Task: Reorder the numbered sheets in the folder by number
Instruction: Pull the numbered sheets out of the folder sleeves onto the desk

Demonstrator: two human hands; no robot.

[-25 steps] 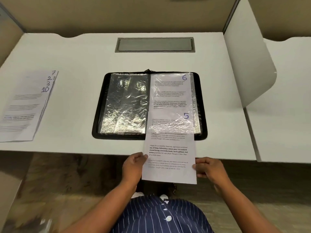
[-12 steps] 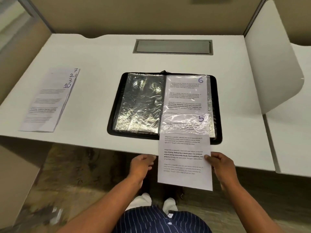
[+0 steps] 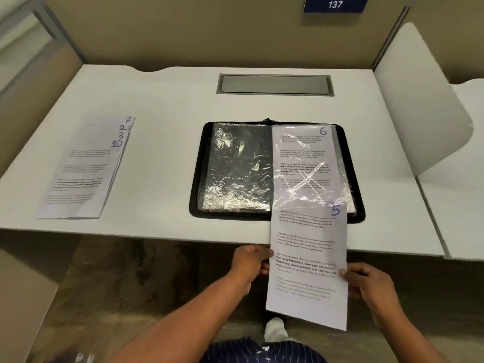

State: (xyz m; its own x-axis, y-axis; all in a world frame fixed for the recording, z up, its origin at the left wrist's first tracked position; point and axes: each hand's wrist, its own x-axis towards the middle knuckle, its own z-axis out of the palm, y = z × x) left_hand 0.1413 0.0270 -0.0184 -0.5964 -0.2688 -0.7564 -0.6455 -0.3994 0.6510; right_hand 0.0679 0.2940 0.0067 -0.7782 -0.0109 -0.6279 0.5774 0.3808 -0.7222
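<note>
Left hand [image 3: 250, 263] and right hand [image 3: 366, 281] drew sheet 5 [image 3: 310, 247] further out.

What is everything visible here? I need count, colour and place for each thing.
desk: 1, white, under everything.
folder: 1, black, open at desk centre.
sheet 6: 1, white, folder's right sleeve.
sheet 5: 1, white, overhanging desk's front edge.
loose sheets: 4 numbers showing, white, desk left.
hatch: 1, grey, desk rear.
sign 137: 1, blue, rear partition.
left hand: 1, grips sheet 5's left edge.
right hand: 1, grips sheet 5's right edge.
</note>
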